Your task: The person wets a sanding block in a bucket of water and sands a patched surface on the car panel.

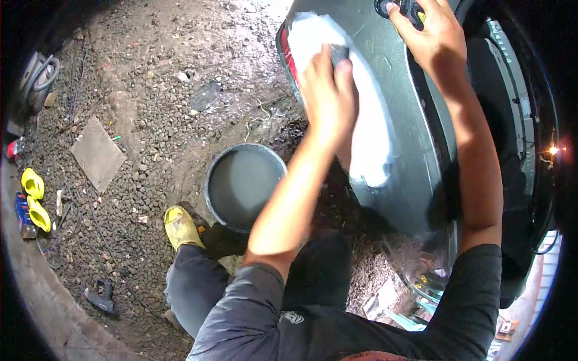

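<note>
My left hand [327, 96] is closed round a small dark block [340, 54], which is pressed on the white patch [370, 114] of the dark car body panel [403, 174]. The patch is long and curved, running beside a red tail light [288, 57]. Farther right, my right hand [436, 36] rests at the panel's upper edge, its fingers spread around a round black part [383, 7]. Whether those fingers grip that part cannot be made out.
A bucket of grey water [245, 186] stands on the gravel below my left forearm. Left lie a flat square board [98, 154], yellow shoes [37, 212], a blue box [25, 216] and a dark power tool [102, 297]. The open car body [512, 90] is at the right.
</note>
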The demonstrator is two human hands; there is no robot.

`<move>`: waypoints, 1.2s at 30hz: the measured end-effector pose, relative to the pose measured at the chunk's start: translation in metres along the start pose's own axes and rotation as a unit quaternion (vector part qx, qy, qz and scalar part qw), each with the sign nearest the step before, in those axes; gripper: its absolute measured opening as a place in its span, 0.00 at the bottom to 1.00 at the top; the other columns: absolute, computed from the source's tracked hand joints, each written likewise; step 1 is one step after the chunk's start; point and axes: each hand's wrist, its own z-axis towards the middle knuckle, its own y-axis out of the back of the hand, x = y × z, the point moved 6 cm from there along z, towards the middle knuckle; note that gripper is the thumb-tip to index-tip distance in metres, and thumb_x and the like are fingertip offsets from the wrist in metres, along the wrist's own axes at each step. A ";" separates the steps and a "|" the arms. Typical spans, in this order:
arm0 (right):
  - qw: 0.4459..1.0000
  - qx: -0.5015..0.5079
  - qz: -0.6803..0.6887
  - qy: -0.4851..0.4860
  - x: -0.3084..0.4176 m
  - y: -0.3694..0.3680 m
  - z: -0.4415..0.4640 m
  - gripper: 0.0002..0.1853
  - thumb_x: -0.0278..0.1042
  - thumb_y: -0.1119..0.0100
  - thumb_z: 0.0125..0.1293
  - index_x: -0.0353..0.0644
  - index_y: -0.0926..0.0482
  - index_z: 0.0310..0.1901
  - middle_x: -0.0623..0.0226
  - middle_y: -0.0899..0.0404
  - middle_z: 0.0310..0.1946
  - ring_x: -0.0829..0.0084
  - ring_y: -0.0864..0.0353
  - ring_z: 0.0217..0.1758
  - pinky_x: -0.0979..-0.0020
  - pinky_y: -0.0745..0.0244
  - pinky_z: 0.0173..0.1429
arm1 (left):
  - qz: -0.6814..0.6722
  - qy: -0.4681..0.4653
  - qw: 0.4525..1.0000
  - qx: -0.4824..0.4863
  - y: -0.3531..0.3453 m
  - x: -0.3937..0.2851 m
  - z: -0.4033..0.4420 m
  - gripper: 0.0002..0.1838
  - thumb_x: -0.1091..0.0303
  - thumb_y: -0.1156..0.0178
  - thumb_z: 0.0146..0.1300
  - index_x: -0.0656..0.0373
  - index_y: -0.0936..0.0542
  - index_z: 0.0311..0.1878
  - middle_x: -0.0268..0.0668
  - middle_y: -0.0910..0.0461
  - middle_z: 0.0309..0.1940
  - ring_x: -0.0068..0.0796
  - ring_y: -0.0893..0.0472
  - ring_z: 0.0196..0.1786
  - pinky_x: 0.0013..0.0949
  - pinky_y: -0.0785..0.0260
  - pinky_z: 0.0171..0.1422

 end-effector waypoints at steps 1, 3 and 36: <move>1.000 -0.008 -0.009 0.006 0.000 0.000 0.000 0.08 0.31 0.32 0.62 0.40 0.21 0.38 0.57 0.25 0.38 0.53 0.20 0.38 0.58 0.26 0.42 | -0.005 -0.017 1.000 -0.022 0.000 0.012 0.032 0.27 0.62 0.42 0.72 0.71 0.26 0.68 0.57 0.22 0.59 0.59 0.27 0.63 0.53 0.37 0.71; 1.000 -0.020 -0.013 0.008 0.002 0.000 -0.002 0.08 0.30 0.32 0.61 0.39 0.21 0.37 0.58 0.25 0.36 0.54 0.21 0.37 0.59 0.26 0.41 | 0.010 -0.030 0.999 -0.025 0.002 0.021 0.051 0.28 0.61 0.42 0.73 0.70 0.27 0.69 0.57 0.23 0.63 0.60 0.28 0.65 0.54 0.37 0.72; 0.962 0.206 -0.176 0.041 0.011 -0.017 0.017 0.09 0.32 0.30 0.60 0.43 0.19 0.40 0.61 0.20 0.42 0.57 0.15 0.45 0.60 0.19 0.49 | 0.027 0.020 0.999 -0.029 -0.005 -0.030 -0.052 0.33 0.58 0.41 0.73 0.73 0.32 0.71 0.62 0.28 0.62 0.61 0.32 0.67 0.55 0.42 0.76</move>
